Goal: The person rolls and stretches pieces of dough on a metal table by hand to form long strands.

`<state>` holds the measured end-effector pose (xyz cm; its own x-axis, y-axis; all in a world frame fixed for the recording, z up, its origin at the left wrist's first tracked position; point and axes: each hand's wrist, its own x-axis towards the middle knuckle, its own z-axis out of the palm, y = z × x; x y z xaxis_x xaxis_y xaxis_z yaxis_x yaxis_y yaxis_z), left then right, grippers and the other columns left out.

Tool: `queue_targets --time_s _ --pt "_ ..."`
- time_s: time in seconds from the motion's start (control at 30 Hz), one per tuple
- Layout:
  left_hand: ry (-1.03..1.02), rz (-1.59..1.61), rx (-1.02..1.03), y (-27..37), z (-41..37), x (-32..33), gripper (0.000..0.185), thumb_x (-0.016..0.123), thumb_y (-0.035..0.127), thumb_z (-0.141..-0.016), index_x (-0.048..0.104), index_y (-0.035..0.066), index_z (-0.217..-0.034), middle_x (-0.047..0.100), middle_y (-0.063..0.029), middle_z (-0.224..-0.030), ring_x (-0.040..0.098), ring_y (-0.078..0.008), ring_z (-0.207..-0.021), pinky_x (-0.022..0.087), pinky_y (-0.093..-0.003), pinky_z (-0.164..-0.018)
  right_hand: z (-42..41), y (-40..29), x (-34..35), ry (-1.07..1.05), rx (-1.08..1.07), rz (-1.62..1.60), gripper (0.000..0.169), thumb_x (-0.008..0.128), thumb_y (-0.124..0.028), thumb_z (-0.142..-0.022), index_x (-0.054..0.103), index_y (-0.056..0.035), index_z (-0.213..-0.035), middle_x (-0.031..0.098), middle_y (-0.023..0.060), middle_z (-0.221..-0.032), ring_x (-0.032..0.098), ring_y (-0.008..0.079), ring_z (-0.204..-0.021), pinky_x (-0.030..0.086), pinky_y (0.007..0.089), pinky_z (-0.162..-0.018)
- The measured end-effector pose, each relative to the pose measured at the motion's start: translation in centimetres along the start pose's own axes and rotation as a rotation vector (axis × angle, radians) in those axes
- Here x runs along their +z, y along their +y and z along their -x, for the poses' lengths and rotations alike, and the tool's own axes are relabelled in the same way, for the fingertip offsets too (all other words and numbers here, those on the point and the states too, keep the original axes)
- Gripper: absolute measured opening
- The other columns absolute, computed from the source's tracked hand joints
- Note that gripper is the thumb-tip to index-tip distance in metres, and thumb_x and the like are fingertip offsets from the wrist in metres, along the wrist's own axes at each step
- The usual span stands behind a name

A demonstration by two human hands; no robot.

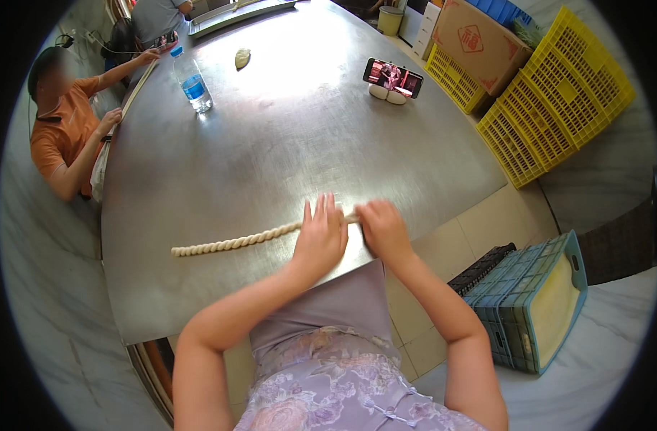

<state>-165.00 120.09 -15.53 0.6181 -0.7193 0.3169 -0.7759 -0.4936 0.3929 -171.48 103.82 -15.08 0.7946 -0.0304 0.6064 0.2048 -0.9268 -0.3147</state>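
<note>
A long twisted rope of pale dough (242, 241) lies on the metal table (210, 167), its left end free. My left hand (323, 229) rests flat over the rope towards its right end, fingers extended. Just to the right, my right hand (382, 223) is curled, slightly blurred, with its fingertips on the right end of the dough. A short piece of dough shows between the two hands. Farther back on the table lies a small lump of dough (242, 58).
A water bottle (193, 86) stands at the back left. A phone (393, 78) leans on pale rounded lumps. A person in orange (69, 126) works at the left edge with a long strip. Yellow crates (560, 97) and a blue-green crate (522, 307) stand at the right.
</note>
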Motion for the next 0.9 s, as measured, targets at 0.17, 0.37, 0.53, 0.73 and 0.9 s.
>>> queue_targets --time_s 0.17,0.37,0.53,0.73,0.9 --pt "0.037 -0.3 0.255 -4.6 -4.9 0.8 0.055 0.044 0.033 -0.102 0.041 0.0 -0.146 0.032 -0.0239 -0.157 0.018 -0.0349 -0.151 0.01 -0.053 -0.123 -2.5 1.6 1.6 0.032 -0.039 0.168 0.025 0.064 -0.008 -0.086 0.065 -0.0001 -0.11 0.066 0.0141 -0.113 0.061 0.0307 -0.111 0.048 0.0439 -0.101" --pt "-0.227 0.042 0.248 0.4 4.9 -2.1 0.064 0.05 0.036 -0.099 0.038 -0.006 -0.146 0.031 -0.027 -0.156 0.02 -0.0387 -0.15 0.014 -0.0552 -0.121 4.8 0.3 -1.1 -0.118 -0.138 0.048 0.027 0.065 -0.006 -0.084 0.065 0.0023 -0.11 0.065 0.0166 -0.122 0.055 0.0309 -0.125 0.043 0.0467 -0.109" --pt "-0.054 -0.132 -0.01 -1.3 -3.4 0.4 0.061 0.045 0.039 -0.101 0.041 -0.003 -0.145 0.03 -0.0266 -0.156 0.021 -0.0391 -0.149 0.013 -0.055 -0.121 -1.9 0.4 -0.6 -0.279 0.208 0.107 0.029 0.063 -0.008 -0.088 0.064 0.0023 -0.116 0.063 0.0181 -0.124 0.055 0.033 -0.124 0.041 0.0486 -0.11" --pt "-0.188 -0.243 0.374 -1.7 -1.1 0.0 0.067 0.042 0.044 -0.102 0.036 -0.003 -0.149 0.027 -0.0237 -0.159 0.013 -0.0371 -0.152 0.005 -0.0492 -0.124 2.1 1.2 0.2 -0.103 -0.048 0.142 0.028 0.061 -0.01 -0.093 0.063 0.0007 -0.118 0.061 0.0168 -0.132 0.054 0.0346 -0.127 0.04 0.0499 -0.111" --pt "-0.215 0.013 0.217 0.8 4.2 -1.6 0.067 0.047 0.041 -0.1 0.037 -0.007 -0.146 0.025 -0.0269 -0.159 0.018 -0.0392 -0.151 0.015 -0.0537 -0.121 4.2 -0.7 -1.3 -0.085 0.0 0.085 0.015 0.065 -0.006 -0.089 0.065 -0.0047 -0.104 0.067 0.0134 -0.102 0.061 0.0353 -0.107 0.045 0.0491 -0.106"
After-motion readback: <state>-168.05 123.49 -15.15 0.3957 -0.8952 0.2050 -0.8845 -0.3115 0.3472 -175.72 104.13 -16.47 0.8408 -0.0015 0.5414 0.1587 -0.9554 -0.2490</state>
